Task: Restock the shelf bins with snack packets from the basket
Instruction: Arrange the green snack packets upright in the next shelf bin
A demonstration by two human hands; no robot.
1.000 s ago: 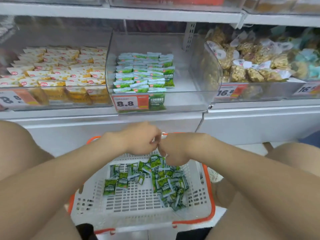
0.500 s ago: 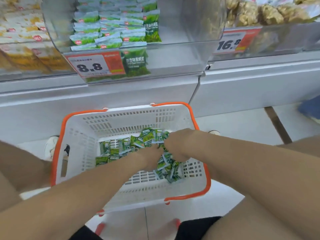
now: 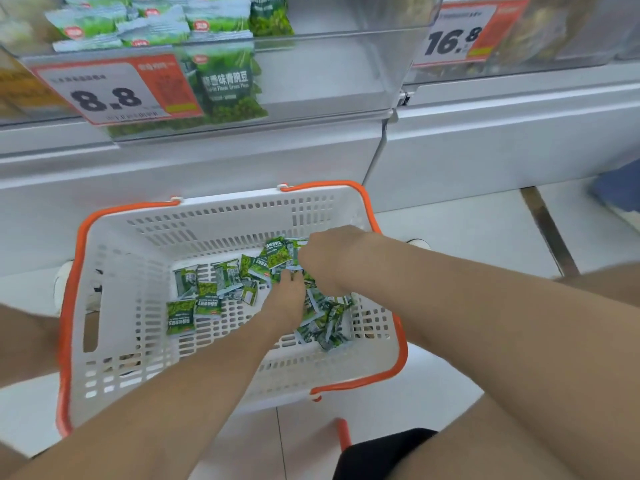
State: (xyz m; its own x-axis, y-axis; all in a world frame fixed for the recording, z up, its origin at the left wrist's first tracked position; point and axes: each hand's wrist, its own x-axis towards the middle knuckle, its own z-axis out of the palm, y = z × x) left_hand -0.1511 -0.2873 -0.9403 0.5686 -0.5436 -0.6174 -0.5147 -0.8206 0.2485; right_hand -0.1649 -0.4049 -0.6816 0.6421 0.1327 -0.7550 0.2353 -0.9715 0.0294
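Observation:
A white basket with an orange rim (image 3: pixel 80 271) stands on the floor below the shelf, with several small green snack packets (image 3: pixel 180 317) loose on its bottom. My right hand (image 3: pixel 334 258) is down in the basket at the far right, its fingers curled on a bunch of packets (image 3: pixel 277 254). Just in front of it, my left hand (image 3: pixel 290 297) reaches into the same pile; its fingertips are hidden among the packets. Above, the clear shelf bin (image 3: pixel 329 81) holds rows of the same green packets (image 3: pixel 156 26) on its left side.
A price tag reading 8.8 (image 3: pixel 107 95) hangs on the bin's front, and a 16.8 tag (image 3: pixel 450 36) on the bin to the right. White cabinet fronts (image 3: pixel 485 140) run under the shelf. A blue object (image 3: pixel 620 195) lies on the floor at far right.
Both hands dropped from above the basket's far rim into the packet pile. The view tilted down from the shelf to the basket.

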